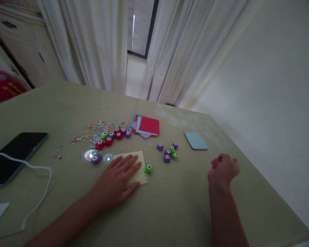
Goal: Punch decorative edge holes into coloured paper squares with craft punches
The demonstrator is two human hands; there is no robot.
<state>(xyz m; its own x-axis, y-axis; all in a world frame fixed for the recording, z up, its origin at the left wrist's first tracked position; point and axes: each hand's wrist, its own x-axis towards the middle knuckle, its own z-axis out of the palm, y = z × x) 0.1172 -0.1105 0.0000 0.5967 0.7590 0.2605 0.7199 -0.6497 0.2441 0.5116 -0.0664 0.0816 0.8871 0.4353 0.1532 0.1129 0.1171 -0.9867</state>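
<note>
My left hand (122, 176) lies flat, fingers spread, on a pale yellow paper square (142, 178). A few small dark holes show near that paper's lower right corner. Touching or very near its right edge is a small green one-eyed figure (149, 168). Over the right side of the table my right hand (223, 168) is curled into a fist, slightly blurred; anything inside it is hidden. To its upper left lies a light blue stack of paper squares (196, 141) with notched edges. Several purple and green one-eyed figures (167, 152) cluster between the two hands.
Red, purple and green figures (109, 141) stand beside scattered colourful paper bits (100, 127). Red, lilac and blue paper squares (148, 125) are piled behind. Two shiny clear discs (108, 158) lie left of the yellow paper. A phone (12, 154) and white cable (43, 167) are far left.
</note>
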